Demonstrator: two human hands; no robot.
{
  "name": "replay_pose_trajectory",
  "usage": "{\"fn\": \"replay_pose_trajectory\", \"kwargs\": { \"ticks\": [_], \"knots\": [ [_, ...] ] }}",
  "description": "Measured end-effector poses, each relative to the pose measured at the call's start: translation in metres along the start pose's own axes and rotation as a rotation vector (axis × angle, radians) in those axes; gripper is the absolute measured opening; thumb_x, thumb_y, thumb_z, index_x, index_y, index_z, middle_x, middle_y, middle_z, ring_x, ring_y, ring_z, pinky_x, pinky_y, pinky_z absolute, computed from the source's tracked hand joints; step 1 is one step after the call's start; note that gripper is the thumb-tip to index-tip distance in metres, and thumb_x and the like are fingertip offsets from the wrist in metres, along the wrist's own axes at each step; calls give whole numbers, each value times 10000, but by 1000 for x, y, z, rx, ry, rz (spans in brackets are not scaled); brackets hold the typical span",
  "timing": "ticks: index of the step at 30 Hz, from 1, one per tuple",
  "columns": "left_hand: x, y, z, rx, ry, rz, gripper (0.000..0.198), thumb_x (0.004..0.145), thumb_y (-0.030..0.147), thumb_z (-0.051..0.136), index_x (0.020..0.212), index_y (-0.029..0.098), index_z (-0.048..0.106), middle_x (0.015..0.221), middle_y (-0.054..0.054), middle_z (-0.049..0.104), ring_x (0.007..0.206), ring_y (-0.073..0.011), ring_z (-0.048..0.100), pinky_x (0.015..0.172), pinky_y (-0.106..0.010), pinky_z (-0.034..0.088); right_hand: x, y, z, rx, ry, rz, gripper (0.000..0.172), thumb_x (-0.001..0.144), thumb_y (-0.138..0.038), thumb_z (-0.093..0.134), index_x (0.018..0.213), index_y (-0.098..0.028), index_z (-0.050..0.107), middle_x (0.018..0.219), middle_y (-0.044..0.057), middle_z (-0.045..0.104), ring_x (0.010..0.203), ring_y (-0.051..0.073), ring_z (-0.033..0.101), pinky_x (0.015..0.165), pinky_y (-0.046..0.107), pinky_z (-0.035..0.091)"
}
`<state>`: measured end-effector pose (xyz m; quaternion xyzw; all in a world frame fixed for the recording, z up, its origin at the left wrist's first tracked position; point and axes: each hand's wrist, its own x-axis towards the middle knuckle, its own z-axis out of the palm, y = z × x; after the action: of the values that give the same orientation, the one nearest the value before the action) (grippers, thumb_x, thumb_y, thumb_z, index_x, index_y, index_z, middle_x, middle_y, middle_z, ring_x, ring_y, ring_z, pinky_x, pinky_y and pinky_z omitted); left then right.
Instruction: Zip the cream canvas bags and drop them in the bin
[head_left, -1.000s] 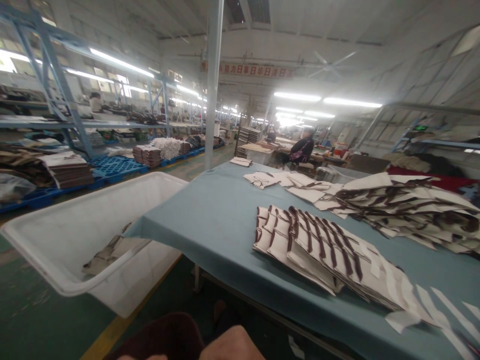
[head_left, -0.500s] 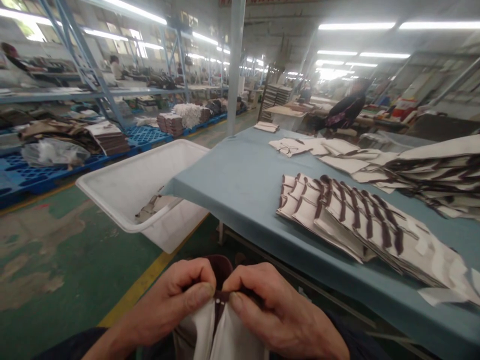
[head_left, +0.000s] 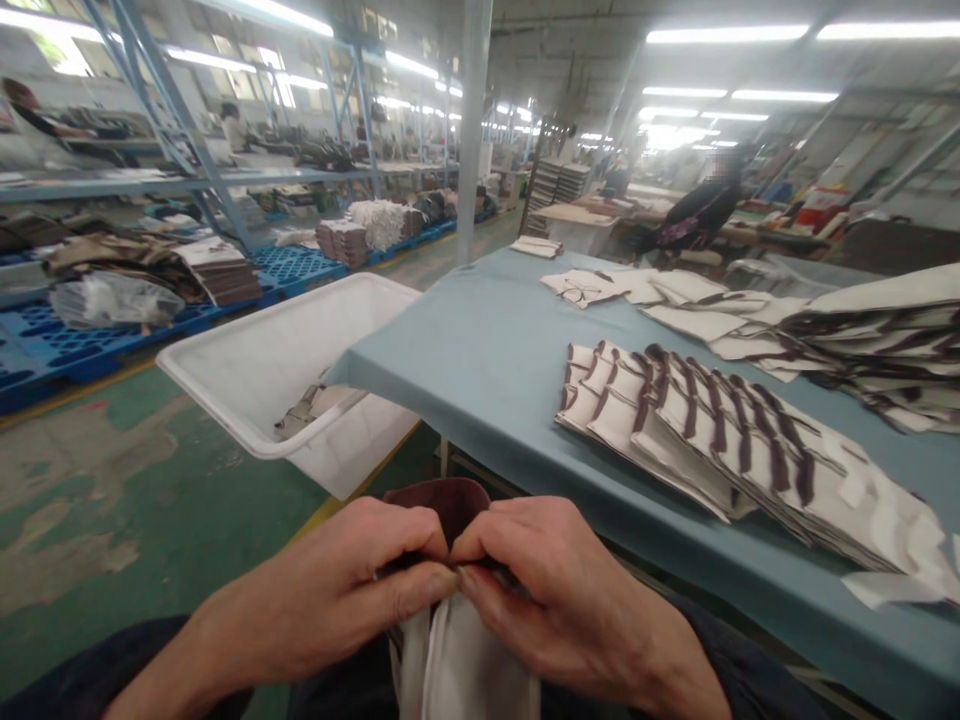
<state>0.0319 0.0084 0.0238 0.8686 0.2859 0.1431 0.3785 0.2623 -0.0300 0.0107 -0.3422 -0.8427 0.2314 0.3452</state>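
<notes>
In front of my body, both hands pinch a cream fabric piece [head_left: 480, 660] with dark brown parts. My left hand [head_left: 367, 575] is closed on its upper edge, thumb and forefinger pressed together. Right beside it, my right hand [head_left: 555, 580] pinches the same edge, and the two thumb tips almost touch. A rounded reddish-brown section [head_left: 450, 500] stands up behind the fingers; I cannot tell whether it belongs to the piece. The fingers hide the gripped spot. The cream panels hang down below my hands.
A blue-covered table [head_left: 465, 350] stands ahead to the right, bearing a fanned stack of cream pieces with brown trim [head_left: 675, 420], a larger pile [head_left: 885, 330] and eyeglasses [head_left: 581, 290]. A white plastic tub [head_left: 240, 370] adjoins its left corner. A person [head_left: 697, 215] is farther back.
My hands have drawn closer together, closing the gap between the thumbs. More of the reddish-brown section shows behind them, and the brown strip between the fingers is now covered.
</notes>
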Motion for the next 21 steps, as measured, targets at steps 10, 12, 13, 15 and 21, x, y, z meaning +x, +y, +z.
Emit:
{"fn": "replay_pose_trajectory", "kwargs": {
  "ticks": [10, 12, 13, 15, 21],
  "knots": [
    [1, 2, 24, 346, 228, 269, 286, 987, 82, 422, 751, 243, 418, 628, 71, 533, 536, -123, 482, 545, -299, 320, -7, 0, -1, 27, 4, 10, 262, 1031, -164, 506, 818, -185, 656, 684, 6, 677, 589, 131, 587, 605, 270, 409],
    [0, 0, 32, 279, 290, 238, 290, 976, 87, 420, 731, 241, 406, 607, 75, 524, 525, -116, 480, 543, -269, 344, -7, 8, 12, 78, 91, -13, 292, 1059, -203, 503, 792, -194, 621, 646, -12, 638, 557, 120, 540, 580, 264, 384],
    [-1, -1, 35, 219, 304, 196, 290, 975, 96, 426, 722, 237, 411, 604, 76, 527, 527, -110, 490, 550, -248, 364, -7, 13, 19, 111, 130, -33, 309, 1075, -227, 499, 785, -200, 603, 635, -20, 621, 546, 116, 520, 573, 260, 377],
    [-5, -2, 41, 74, 322, 79, 301, 980, 136, 447, 696, 230, 420, 595, 72, 513, 538, -105, 500, 556, -219, 387, -8, 21, 32, 180, 178, -66, 356, 1113, -297, 483, 778, -212, 572, 626, -33, 594, 539, 110, 494, 574, 252, 378],
    [-14, -1, 62, -481, 355, -222, 529, 1018, 556, 493, 627, 233, 341, 597, 46, 335, 557, -140, 377, 517, -260, 330, -7, 26, 57, 419, 261, -99, 504, 1152, -532, 419, 759, -230, 504, 601, -52, 512, 516, 99, 443, 543, 238, 379]
  ]
}}
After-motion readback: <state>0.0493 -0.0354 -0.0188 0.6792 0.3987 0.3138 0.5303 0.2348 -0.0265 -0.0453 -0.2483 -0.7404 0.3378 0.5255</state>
